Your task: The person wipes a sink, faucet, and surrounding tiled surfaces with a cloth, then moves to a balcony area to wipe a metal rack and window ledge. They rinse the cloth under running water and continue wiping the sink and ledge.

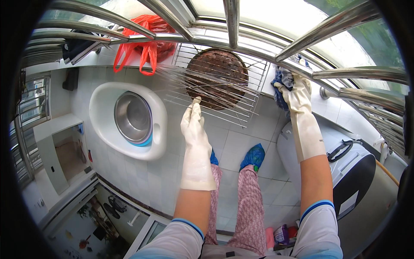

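Observation:
My left hand (196, 126), in a long cream rubber glove, has its fingertips at the edge of a wire rack (237, 121). Whether the fingers grip the wire cannot be told. Behind and below the rack's wires lies a round, rusty brown metal plate or lid (216, 77). At the right, my right hand (296, 89), gloved alike, holds a crumpled blue and grey cloth (283, 81) near the steel window bars. Part of that cloth and the fingertips is hidden behind a bar.
Steel bars (233, 22) cross above the ledge. A red plastic bag (152, 45) lies at the upper left. A white plastic tub (97, 106) holds a metal basin (131, 116). A washing machine (291, 145) stands at the right.

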Tool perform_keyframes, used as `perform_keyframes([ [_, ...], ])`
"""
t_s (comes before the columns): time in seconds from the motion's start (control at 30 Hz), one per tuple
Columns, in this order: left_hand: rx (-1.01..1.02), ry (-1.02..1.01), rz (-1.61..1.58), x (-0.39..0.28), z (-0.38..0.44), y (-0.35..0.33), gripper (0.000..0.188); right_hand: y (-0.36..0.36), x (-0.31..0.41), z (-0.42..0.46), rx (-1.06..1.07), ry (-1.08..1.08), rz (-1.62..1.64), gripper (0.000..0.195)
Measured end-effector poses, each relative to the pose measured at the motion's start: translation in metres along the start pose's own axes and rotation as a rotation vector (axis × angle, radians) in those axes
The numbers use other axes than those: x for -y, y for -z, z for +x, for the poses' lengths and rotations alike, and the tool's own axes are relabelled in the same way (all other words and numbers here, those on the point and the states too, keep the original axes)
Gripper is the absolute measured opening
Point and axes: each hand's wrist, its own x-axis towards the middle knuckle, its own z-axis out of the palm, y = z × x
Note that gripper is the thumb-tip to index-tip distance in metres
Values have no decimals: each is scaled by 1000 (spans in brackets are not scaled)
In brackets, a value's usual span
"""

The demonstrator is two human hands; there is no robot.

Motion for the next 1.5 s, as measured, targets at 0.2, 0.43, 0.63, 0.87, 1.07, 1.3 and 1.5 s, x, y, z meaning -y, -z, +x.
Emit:
perform_keyframes([
  [0.2, 205, -6, -269, 14, 10, 6, 37, -6, -5, 3, 4, 38, -70, 68],
  [0.43, 104, 111, 85, -13, 8, 9, 34, -6, -7, 6, 89, -25, -138, 78],
  [0.63, 285, 174, -241, 0, 19, 28, 32, -6, -7, 3, 7, 21, -184, 88],
  [0.87, 594, 383, -735, 12, 35, 31, 33, -3, -1, 2, 44, -18, -99, 80],
  [1.07, 654, 216, -526, 18, 45, 26, 34, -4, -1, 0, -6, 22, -163, 77],
  [1.3, 768, -472, -183, 47, 5, 74, 15, -9, 11, 1, -37, -31, -169, 75],
  [1.5, 582, -82, -170, 36, -60, 170, 22, -37, 74, 30, -2, 120, -175, 90],
])
